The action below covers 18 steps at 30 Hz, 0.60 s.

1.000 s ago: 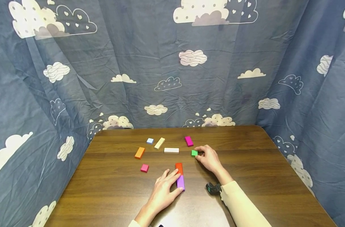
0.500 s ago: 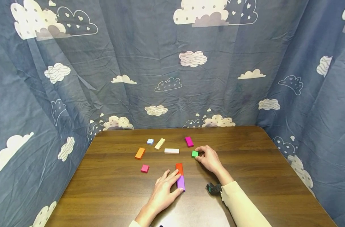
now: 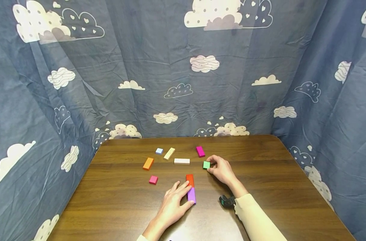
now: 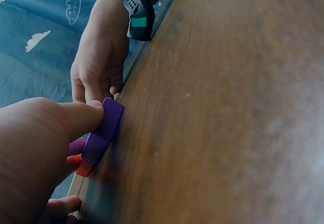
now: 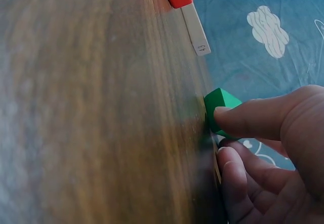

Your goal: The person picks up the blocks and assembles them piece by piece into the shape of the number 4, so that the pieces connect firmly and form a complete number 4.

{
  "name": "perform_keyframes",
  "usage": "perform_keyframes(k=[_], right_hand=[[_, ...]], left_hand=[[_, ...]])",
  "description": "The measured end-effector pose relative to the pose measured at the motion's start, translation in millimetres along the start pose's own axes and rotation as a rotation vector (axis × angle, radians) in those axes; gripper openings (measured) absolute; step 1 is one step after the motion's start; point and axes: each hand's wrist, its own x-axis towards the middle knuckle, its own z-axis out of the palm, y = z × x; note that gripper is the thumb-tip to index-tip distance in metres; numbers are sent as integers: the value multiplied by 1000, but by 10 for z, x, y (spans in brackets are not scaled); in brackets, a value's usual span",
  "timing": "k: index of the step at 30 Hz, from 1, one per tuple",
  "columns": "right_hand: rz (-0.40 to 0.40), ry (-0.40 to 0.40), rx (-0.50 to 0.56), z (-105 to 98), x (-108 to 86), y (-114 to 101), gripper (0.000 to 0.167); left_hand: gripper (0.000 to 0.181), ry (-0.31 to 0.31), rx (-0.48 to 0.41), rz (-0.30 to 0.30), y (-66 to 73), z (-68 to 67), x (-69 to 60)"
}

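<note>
One small green square block (image 3: 206,164) pinched by the fingers of the right hand (image 3: 221,170), on brown wood-grain table (image 3: 110,214), right of the long white bar (image 3: 181,161), nearer than the magenta rectangular block (image 3: 200,151). Left hand (image 3: 172,204): fingers spread, fairly straight, resting on red rectangular block (image 3: 190,179) and purple rectangular block (image 3: 191,196), these end to end. Farther left: orange rectangular block (image 3: 148,164), pink square block (image 3: 153,180), light-blue block (image 3: 159,151), cream bar (image 3: 169,154).
</note>
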Motion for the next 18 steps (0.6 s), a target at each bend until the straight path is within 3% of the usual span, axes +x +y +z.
perform_keyframes(k=[18], right_hand=[[22,-1,89,-13,6,10,33]], left_hand=[[56,15,9,22,12,-11,4]])
